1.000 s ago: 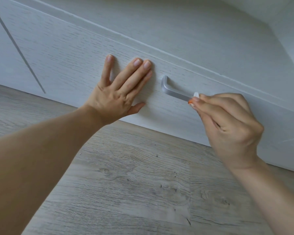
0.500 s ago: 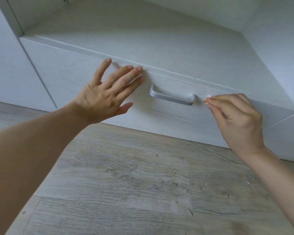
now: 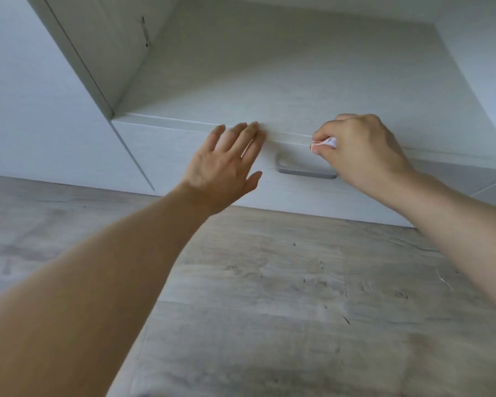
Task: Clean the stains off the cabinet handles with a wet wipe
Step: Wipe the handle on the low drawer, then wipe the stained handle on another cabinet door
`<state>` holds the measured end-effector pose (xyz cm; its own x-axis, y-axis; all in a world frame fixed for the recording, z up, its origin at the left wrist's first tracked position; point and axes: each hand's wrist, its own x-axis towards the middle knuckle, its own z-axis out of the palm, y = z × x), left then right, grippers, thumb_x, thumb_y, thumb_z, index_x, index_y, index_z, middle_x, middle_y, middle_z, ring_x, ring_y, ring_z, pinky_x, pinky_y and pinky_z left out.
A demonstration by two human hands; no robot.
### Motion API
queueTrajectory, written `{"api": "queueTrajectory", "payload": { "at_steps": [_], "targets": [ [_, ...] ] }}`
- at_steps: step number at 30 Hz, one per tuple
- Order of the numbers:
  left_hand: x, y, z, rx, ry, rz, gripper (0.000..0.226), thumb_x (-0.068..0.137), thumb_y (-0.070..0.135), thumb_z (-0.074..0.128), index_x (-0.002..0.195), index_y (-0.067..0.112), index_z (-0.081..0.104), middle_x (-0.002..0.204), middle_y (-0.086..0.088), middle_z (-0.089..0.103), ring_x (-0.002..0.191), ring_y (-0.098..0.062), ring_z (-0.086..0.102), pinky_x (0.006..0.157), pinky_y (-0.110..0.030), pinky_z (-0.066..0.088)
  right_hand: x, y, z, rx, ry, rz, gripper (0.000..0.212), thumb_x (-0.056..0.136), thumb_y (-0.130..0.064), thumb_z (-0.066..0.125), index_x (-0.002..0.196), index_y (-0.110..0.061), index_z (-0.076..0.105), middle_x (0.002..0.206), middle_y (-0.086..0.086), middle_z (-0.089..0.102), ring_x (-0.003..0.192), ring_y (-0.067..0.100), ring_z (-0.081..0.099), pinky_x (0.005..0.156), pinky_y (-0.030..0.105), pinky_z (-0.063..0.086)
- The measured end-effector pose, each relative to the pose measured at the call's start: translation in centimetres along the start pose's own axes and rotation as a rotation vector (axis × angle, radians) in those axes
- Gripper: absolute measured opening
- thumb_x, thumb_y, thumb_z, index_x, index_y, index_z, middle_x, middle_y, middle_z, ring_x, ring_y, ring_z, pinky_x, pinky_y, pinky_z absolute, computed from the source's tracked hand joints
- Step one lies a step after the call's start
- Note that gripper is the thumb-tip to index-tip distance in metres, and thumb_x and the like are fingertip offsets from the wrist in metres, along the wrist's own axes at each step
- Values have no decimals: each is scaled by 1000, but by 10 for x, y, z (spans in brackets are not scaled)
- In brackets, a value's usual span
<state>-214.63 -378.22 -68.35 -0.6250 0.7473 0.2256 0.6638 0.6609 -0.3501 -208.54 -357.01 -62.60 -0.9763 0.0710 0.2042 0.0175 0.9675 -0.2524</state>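
So the right hand (image 3: 361, 150) has its fingers curled in tight around a small scrunched-up wet wipe (image 3: 325, 143), just a white bit poking out past the fingertips, and it's sitting above the right end of the drawer handle (image 3: 305, 170), up by the top edge of the drawer front (image 3: 184, 156) rather than on the metal itself. The left hand (image 3: 226, 167) is flat and relaxed, fingers straight and close together, thumb out to the side, just left of the handle with the fingertips reaching that same top edge; looks like it's touching or bracing the drawer front, but I can't tell for sure how much contact there is. Both forearms come in from below, the left one long and stretched across the frame. My read: this is a pause in wiping, wipe off the bar. I can't make out any stains from here, too small. Next move would need the wipe brought back down onto the handle, or over to another one, pinched firmly enough to rub along the bar and round its corners. Below the handle is grey wood-look floor (image 3: 255, 296), above it an open shelf recess (image 3: 269, 67).
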Motion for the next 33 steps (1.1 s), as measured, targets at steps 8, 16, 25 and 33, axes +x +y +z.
{"api": "queueTrajectory", "payload": {
  "at_steps": [8,16,25,33],
  "targets": [
    [-23,-46,-130,-101,-442,-108,42,102,27,35,140,10,34,142,-6,40,129,-23,39,109,-35,25,19,-74,-103,0,-612,89,17,90,-24,68,106,-23,69,114,6,64,102,28,61,79,27,43],
    [-37,-147,-277,-169,-536,-257,39,101,28,33,137,12,38,135,-3,46,125,-21,43,107,-32,28,83,-186,-236,107,-752,-59,17,91,-20,65,108,-18,68,111,5,63,99,25,60,78,28,46],
    [-75,-320,-298,-201,-520,-395,58,101,32,35,150,10,14,154,-6,20,140,-21,23,115,-33,13,178,-353,-255,104,-710,-179,16,92,-18,64,108,-17,67,112,5,63,102,25,60,77,28,44],
    [-144,-452,-225,-147,-728,-295,68,103,37,30,151,8,-8,159,-9,-8,146,-22,-1,120,-39,1,222,-488,-172,113,-741,-164,16,95,-20,60,109,-16,67,111,6,63,98,27,60,80,31,48]
  ]
}}
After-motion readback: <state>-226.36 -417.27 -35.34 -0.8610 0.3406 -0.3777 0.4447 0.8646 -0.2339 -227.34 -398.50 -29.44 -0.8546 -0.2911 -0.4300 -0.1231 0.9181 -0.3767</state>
